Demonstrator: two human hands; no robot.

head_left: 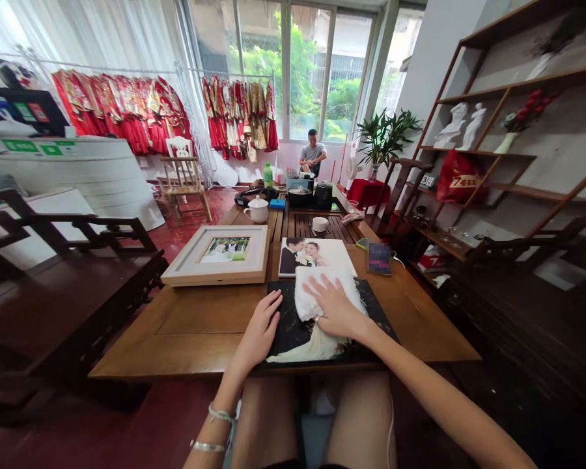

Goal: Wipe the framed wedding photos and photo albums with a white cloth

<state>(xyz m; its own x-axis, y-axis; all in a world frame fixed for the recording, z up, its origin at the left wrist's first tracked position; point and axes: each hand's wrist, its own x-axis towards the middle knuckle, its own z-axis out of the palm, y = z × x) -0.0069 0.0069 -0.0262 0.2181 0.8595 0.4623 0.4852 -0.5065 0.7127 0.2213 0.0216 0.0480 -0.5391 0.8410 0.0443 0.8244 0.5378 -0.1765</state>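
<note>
A dark photo print (pixel 293 332) lies flat at the near edge of the wooden table (pixel 195 326). My left hand (pixel 260 329) rests flat on the print's left edge, fingers stretched out. My right hand (pixel 336 307) lies flat on a white cloth (pixel 308 294) and presses it against the print's upper part. Just beyond the print lies a second photo print (pixel 317 255) of a couple. A framed photo (pixel 221 253) with a pale wood frame sits to the left of it.
A phone (pixel 379 258) stands right of the prints. A tea tray, white cup (pixel 319 224), teapot (pixel 257 210) and black pots occupy the far end. A person sits by the window. Dark wooden bench at left, shelving at right, red garments on racks behind.
</note>
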